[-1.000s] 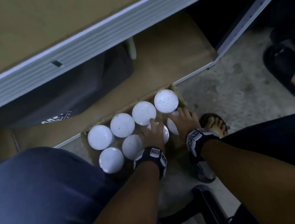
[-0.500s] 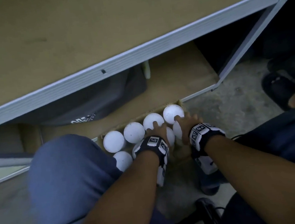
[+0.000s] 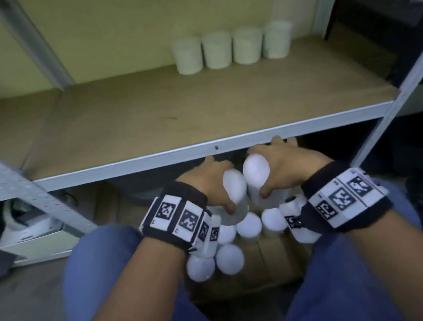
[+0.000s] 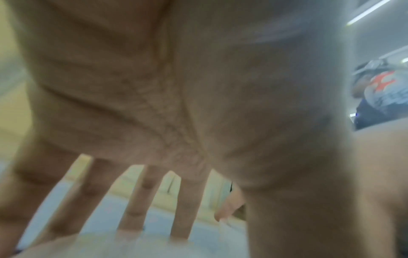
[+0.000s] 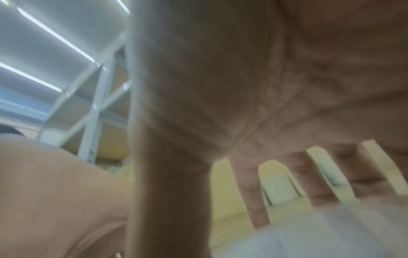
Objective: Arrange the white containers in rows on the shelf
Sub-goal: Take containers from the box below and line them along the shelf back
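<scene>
Several white containers (image 3: pixel 232 48) stand in one row at the back right of the brown shelf board (image 3: pixel 173 117). My left hand (image 3: pixel 212 184) grips a white container (image 3: pixel 234 192) by its lid. My right hand (image 3: pixel 286 167) grips another white container (image 3: pixel 256 176) right beside it. Both are held just below the shelf's front edge (image 3: pixel 151 159), above the cardboard box (image 3: pixel 270 259). More white containers (image 3: pixel 229 259) stand in the box. Both wrist views are blurred; spread fingers (image 4: pixel 130 206) reach over a white lid (image 4: pixel 132 246), and the right fingers (image 5: pixel 251 197) over theirs (image 5: pixel 309 237).
Grey metal uprights stand at the left (image 3: pixel 30 188) and at the right (image 3: pixel 397 100) of the shelf. A white object (image 3: pixel 32 230) lies on the floor under the shelf at the left. My knees in blue trousers (image 3: pixel 100 280) flank the box.
Both hands have lifted a container each out of the box, up to the shelf's front edge. My head has tilted up, so the shelf top and its row now show.
</scene>
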